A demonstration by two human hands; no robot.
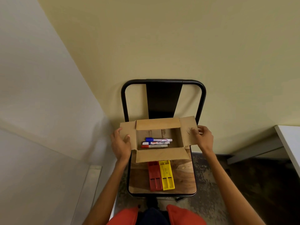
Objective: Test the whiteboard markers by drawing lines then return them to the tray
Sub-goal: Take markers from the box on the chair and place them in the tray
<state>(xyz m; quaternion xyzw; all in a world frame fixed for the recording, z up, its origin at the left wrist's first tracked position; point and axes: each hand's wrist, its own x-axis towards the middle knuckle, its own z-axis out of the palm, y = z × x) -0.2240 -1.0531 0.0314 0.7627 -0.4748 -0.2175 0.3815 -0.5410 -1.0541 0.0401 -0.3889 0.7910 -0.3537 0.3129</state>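
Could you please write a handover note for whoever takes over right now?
Left hand and right hand each grip a side flap of the open cardboard box on the chair seat.
Three capped markers lie inside; the red tray and yellow tray lie in front, partly under its near flap.
Done: box opened. Left: test every marker, then tray them. No whiteboard in view.

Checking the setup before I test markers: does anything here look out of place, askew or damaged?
Nothing looks spilled or damaged. One oddity: the three markers lie in the cardboard box, not in the red tray or yellow tray, whose far ends sit hidden under the box's front flap.
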